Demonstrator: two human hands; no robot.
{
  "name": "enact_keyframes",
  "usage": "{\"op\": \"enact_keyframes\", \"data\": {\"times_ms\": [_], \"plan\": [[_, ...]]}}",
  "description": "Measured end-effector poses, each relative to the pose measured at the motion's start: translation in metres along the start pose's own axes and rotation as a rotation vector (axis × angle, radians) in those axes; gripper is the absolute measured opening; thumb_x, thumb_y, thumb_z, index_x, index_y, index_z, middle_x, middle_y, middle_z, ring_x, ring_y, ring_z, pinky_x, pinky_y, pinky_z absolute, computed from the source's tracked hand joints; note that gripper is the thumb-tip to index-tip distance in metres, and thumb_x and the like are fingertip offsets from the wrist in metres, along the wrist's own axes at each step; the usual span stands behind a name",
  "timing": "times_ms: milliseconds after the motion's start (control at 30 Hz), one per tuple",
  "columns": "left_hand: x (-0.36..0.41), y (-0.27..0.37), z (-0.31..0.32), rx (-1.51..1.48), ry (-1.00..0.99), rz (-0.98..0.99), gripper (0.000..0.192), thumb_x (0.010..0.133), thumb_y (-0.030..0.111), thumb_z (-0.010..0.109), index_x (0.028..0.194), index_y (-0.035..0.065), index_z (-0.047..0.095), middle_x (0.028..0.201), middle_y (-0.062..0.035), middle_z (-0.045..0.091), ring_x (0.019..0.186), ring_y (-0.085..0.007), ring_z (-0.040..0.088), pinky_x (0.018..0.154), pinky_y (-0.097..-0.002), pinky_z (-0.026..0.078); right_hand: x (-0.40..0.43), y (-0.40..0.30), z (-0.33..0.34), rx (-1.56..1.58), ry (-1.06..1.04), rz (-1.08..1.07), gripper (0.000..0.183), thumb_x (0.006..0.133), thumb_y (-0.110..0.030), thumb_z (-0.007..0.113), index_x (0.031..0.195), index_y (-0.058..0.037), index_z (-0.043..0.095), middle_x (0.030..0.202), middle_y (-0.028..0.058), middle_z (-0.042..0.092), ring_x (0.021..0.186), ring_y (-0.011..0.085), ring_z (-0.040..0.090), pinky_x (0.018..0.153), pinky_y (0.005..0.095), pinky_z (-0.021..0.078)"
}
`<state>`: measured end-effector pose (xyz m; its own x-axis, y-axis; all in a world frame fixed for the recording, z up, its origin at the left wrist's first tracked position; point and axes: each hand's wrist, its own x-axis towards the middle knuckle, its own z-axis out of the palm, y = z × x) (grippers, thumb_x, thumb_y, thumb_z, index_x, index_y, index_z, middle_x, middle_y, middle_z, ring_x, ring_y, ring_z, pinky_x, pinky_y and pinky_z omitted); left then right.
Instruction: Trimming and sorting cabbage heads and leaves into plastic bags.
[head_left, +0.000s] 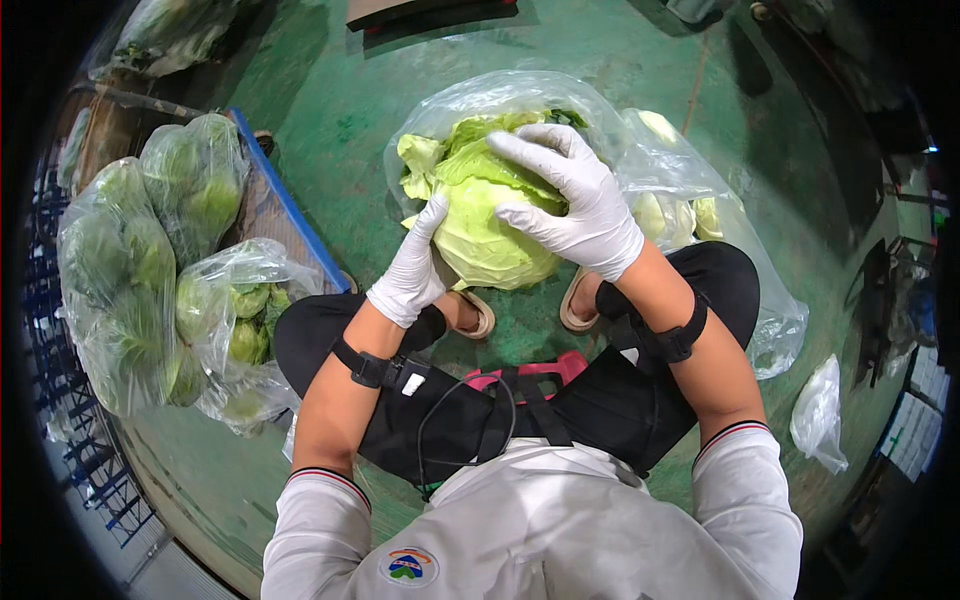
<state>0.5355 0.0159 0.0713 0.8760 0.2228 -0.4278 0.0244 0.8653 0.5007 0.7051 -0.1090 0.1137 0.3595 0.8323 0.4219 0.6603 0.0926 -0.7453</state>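
A pale green cabbage (491, 225) is held in front of me, between both gloved hands. My left hand (420, 259), in a white glove, supports its left side with the thumb upward. My right hand (574, 199), also gloved, spreads over the upper right, its fingers at a loose outer leaf (499, 169). Behind the cabbage lies a clear plastic bag (517, 86) with leaves in it. A second clear bag (757, 300) with pale leaves or cabbages stretches along the right, partly hidden by my knee.
Bagged cabbages (124, 277) crowd the left, beside a cart or pallet with a blue edge (289, 199). A small white plastic bag (817, 416) lies on the green floor at right. A brown board-like object (427, 11) stands at the top. My sandalled feet are below the cabbage.
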Motion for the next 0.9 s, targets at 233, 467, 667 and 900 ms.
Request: {"op": "enact_keyframes", "data": {"times_ms": [233,467,667,900], "plan": [[0.003,0.002,-0.006,0.073,-0.042,0.061,0.073,0.082,0.038,0.062,0.139,0.0064,0.029,0.133,-0.0118,0.045,0.12,-0.0236,0.048,0.101,-0.0377,0.041,0.004,-0.003,0.002,-0.353,0.039,-0.22,0.027,0.071,-0.021,0.073,0.096,-0.0133,0.069,0.084,0.0046,0.058,0.075,0.0215,0.059,0.064,0.035,0.0479],[0.004,0.005,-0.01,0.125,0.002,0.084,0.077,0.078,0.036,0.064,0.139,0.0052,0.029,0.133,-0.0128,0.045,0.121,-0.0238,0.047,0.101,-0.0372,0.039,0.015,0.008,0.005,-0.359,0.09,-0.18,0.011,0.08,-0.016,0.065,0.087,-0.0097,0.061,0.071,0.0057,0.054,0.061,0.0213,0.057,0.053,0.0318,0.0458],[-0.007,0.003,-0.022,0.192,0.008,0.103,0.075,0.077,0.041,0.063,0.134,0.0001,0.037,0.128,-0.0154,0.05,0.115,-0.0257,0.052,0.098,-0.0383,0.043,0.04,0.054,-0.016,-0.125,0.242,0.352,0.016,0.083,-0.015,0.064,0.084,0.001,0.065,0.072,0.0116,0.063,0.064,0.0177,0.06,0.061,0.0279,0.0469],[-0.016,0.012,-0.049,0.249,0.043,0.184,0.072,0.078,0.045,0.059,0.13,-0.0028,0.042,0.122,-0.0158,0.055,0.11,-0.0258,0.056,0.094,-0.0375,0.047,0.038,0.103,-0.011,-0.458,0.156,0.678,0.026,0.078,-0.027,0.065,0.083,-0.0022,0.066,0.079,0.0194,0.064,0.076,0.0339,0.063,0.073,0.0378,0.0495]]}}
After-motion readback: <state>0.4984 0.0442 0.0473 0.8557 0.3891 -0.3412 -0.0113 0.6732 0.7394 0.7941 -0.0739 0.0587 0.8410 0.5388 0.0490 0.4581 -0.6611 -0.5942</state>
